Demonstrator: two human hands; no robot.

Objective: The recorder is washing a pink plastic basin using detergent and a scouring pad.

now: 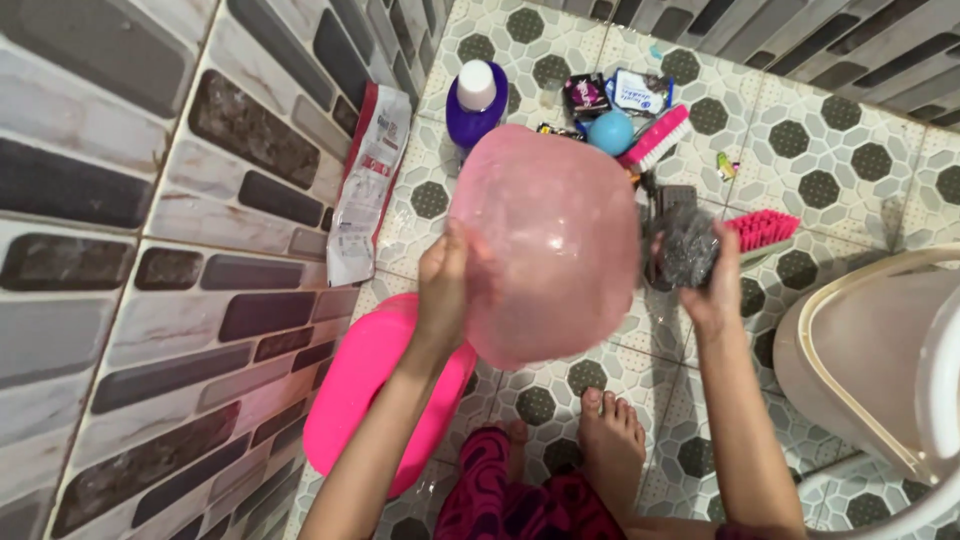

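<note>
Left hand [445, 285] fingers grasp the pink basin [550, 240]; right hand [712, 280] fingers clench a steel scourer [685, 245].

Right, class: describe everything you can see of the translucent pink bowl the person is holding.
The pink bowl is a round basin of thin, translucent plastic, glossy and wet-looking. It is held off the tiled floor, tipped so its rounded underside faces the camera. The left hand grips its rim on one side. The right hand, holding a grey metal scourer, is at its other edge; contact there is unclear.
</note>
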